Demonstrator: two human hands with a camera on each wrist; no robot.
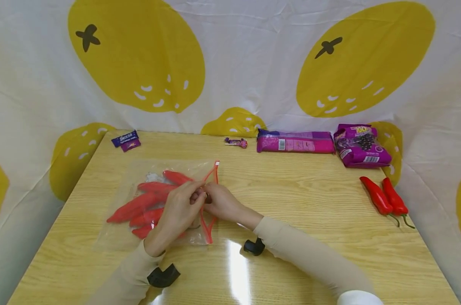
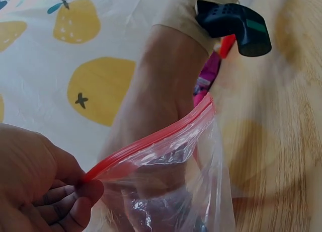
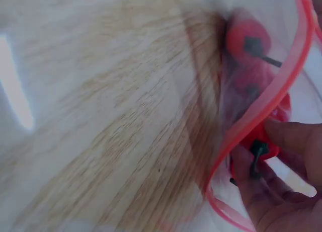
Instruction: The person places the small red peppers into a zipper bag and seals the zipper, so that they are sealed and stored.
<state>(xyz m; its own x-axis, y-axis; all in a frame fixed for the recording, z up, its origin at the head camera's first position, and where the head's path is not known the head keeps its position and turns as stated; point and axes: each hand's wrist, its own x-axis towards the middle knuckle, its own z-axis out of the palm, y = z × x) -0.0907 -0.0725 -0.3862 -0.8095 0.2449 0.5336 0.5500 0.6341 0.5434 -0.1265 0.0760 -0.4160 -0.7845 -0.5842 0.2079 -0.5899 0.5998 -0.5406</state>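
A clear zip bag point(image 1: 117, 190) with a red closure strip lies flat, several red chili peppers point(image 1: 129, 207) inside it and its mouth toward the right. My left hand point(image 1: 178, 209) pinches the red rim, plainly seen in the left wrist view, where the hand point(image 2: 45, 186) is at the lower left. Through the bag's mouth reaches my right hand point(image 1: 222, 203). In the right wrist view, the fingers of the right hand point(image 3: 282, 191) hold a red chili pepper point(image 3: 274, 149) by its green stem end. Most of that pepper is hidden.
Two red chili peppers point(image 1: 380, 199) lie at the table's right edge. Along the back are a long purple packet point(image 1: 296, 142), a purple bag point(image 1: 361, 146), a small wrapped lollipop point(image 1: 236, 142) and blue and purple candies point(image 1: 127, 140). Printed cloth point(image 1: 249, 63) hangs behind.
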